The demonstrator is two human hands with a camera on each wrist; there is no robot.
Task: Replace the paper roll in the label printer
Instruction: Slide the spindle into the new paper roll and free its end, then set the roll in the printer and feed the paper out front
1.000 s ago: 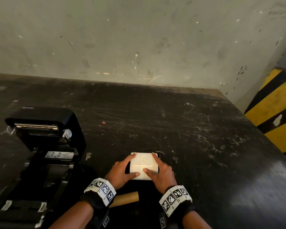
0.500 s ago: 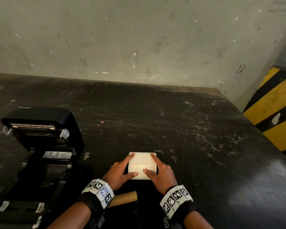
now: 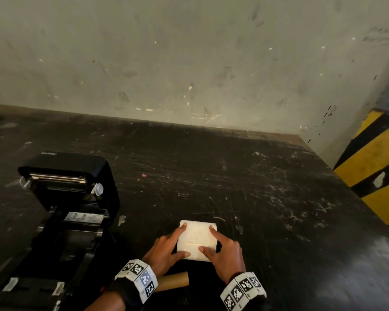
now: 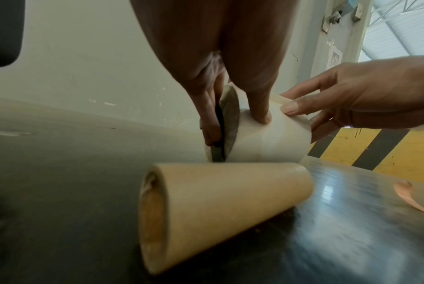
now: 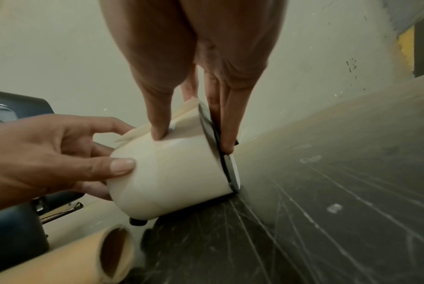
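A white paper roll lies on its side on the dark table, with black end discs at both ends. My left hand grips its left end, thumb on top and fingers along the disc. At the right end my right hand holds it the same way. The black label printer stands at the left with its lid raised and its bay showing no roll. A brown cardboard core lies just in front of my wrists.
A scuffed wall backs the table. A yellow and black striped post stands off the table's right edge. Bare scratched tabletop stretches to the right and behind the roll.
Both hands keep their hold on the roll in the same spot; only the camera view has shifted slightly.
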